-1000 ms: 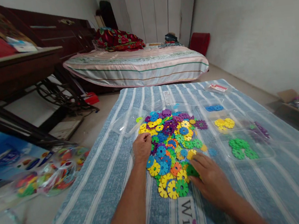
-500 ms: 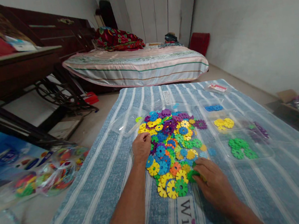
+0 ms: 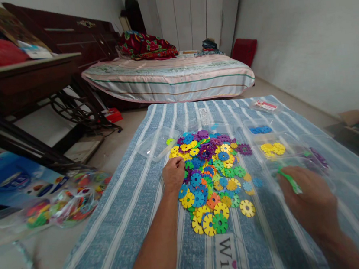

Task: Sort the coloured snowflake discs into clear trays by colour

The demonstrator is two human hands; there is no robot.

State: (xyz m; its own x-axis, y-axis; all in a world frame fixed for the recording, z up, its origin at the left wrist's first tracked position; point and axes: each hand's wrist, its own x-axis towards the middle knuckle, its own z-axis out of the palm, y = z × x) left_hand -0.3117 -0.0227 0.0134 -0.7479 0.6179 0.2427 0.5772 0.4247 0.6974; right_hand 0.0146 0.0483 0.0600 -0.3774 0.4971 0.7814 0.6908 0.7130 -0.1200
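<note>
My right hand (image 3: 310, 199), slightly blurred, pinches a green notched disc (image 3: 292, 182) tilted on edge. It hovers over the near clear plastic box (image 3: 271, 166) and hides most of it, including its contents. At the left edge of a heap of mixed flower-shaped discs (image 3: 210, 178), my left hand (image 3: 173, 175) rests with fingers curled together; anything between them is hidden. The heap mixes yellow, blue, green, purple and orange pieces. One yellow disc (image 3: 244, 208) lies apart at the heap's near right side.
Clear boxes hold yellow discs (image 3: 273, 149) and blue discs (image 3: 260, 130); purple discs (image 3: 319, 157) lie farther right. A clear lid-like tray (image 3: 155, 148) sits behind the heap. Striped cloth (image 3: 135, 201) covers the table. Bags of colourful pieces (image 3: 73, 206) stand on the floor at left.
My right hand has moved from the heap's near right side rightward to the near box, carrying a green disc. A yellow disc now shows where it was. My left hand stays by the heap.
</note>
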